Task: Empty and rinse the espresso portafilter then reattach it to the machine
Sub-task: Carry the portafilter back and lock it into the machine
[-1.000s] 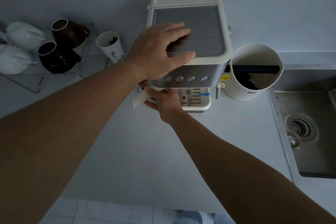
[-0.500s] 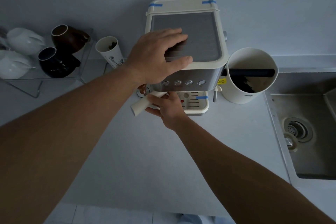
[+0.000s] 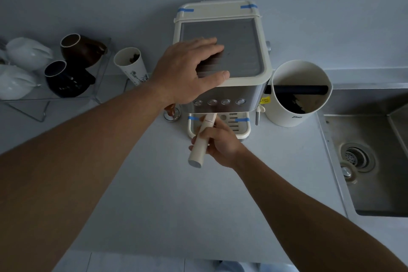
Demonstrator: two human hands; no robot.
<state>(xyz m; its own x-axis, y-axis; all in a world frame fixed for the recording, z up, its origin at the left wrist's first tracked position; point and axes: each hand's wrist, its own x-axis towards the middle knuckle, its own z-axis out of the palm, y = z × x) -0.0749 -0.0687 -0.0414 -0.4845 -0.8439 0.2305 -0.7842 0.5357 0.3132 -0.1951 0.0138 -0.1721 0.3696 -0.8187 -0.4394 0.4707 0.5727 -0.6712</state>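
While the left hand [image 3: 189, 70] lies flat and spread on the espresso machine [image 3: 223, 59], the right hand [image 3: 220, 141] grips the portafilter [image 3: 199, 143] handle below it, basket hidden, probably seated; twist steadily, bracing firmly.

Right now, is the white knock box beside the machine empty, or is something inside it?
Not empty. The knock box holds dark coffee grounds below its black bar; part of its pale floor still shows.

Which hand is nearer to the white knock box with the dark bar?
The right hand, though neither touches it. It grips the portafilter handle before the drip tray, left of the knock box. The left hand rests flat on the espresso machine, farther left.
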